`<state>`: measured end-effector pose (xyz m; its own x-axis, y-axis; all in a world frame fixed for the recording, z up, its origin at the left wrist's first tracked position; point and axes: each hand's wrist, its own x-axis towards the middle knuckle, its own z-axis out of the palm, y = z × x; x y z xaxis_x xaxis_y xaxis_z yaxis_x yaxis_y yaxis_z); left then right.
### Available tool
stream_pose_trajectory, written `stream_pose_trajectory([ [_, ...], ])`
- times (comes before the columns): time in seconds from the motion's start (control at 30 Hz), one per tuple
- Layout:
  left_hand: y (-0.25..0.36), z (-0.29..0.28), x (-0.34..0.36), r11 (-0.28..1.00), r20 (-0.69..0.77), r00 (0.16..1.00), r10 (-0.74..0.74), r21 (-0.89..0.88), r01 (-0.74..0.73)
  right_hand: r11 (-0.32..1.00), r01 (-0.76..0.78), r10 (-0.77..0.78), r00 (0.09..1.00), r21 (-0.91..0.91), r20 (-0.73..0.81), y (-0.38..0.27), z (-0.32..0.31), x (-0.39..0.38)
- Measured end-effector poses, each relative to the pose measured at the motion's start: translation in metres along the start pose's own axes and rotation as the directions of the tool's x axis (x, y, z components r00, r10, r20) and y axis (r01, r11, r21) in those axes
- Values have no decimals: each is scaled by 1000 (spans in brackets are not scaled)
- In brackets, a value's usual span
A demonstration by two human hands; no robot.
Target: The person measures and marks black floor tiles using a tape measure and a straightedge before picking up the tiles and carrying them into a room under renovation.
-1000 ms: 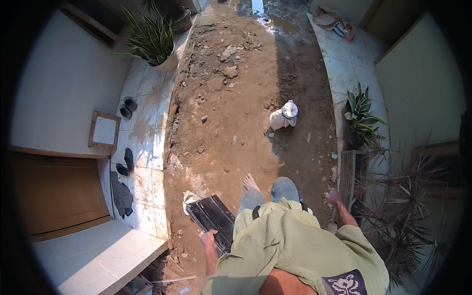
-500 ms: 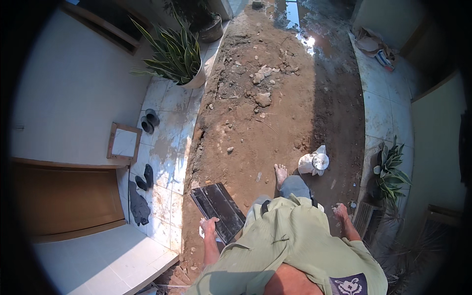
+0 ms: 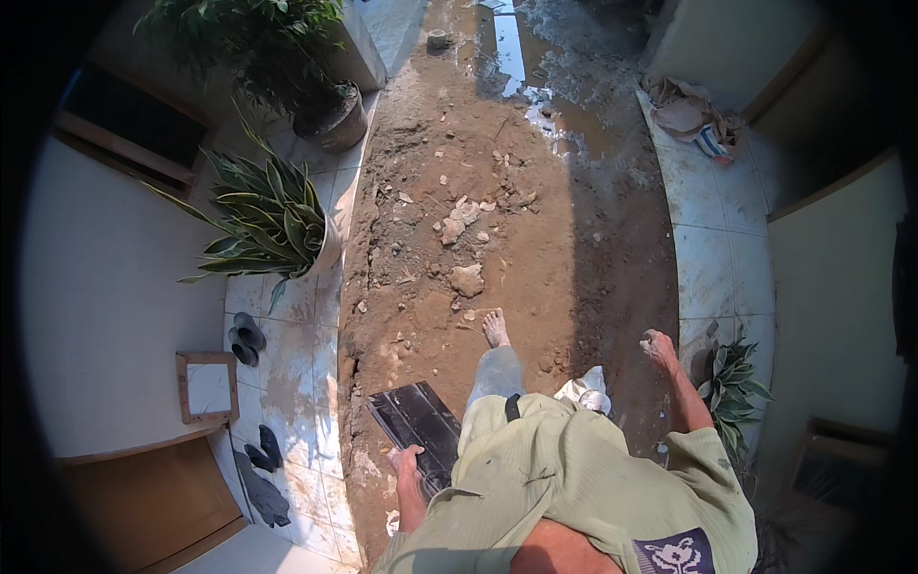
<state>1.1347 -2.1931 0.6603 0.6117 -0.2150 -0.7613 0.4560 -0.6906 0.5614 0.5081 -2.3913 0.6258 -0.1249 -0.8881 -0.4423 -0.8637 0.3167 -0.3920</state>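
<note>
A dark brown rectangular board with long grooves hangs at my left side, gripped at its lower edge by my left hand. The fingers are wrapped over that edge, and my shirt hides part of the board. Out to the right, above the soil, my right hand is curled closed with nothing visible in it. A white sack-like bundle with a round pale top sits on the ground in front of me, partly hidden by my shirt. My bare foot is stretched forward onto the soil.
Stones and rubble lie on the bare earth ahead, and a puddle is beyond. Tiled ledges run along both sides. Potted plants, shoes and a framed panel stand left. A plant and crumpled sacks are right.
I have moved forward; the rubble, plants and white bundle are nearer. My right hand has swung forward and up, and one foot has stepped ahead. The board stays in my left hand.
</note>
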Motion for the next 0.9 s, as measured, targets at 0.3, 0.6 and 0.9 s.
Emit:
stream_pose_trajectory([
  [0.3,194,176,21,990,-8,998,62,126,-60,983,-183,182,977,0,107,-19,-27,81],
  [0.6,329,349,60,986,53,991,120,107,-125,965,-255,261,954,-61,144,-42,-87,292],
  [0.9,432,475,65,992,-21,992,127,18,-127,993,-109,111,992,-32,63,-88,-221,554],
])
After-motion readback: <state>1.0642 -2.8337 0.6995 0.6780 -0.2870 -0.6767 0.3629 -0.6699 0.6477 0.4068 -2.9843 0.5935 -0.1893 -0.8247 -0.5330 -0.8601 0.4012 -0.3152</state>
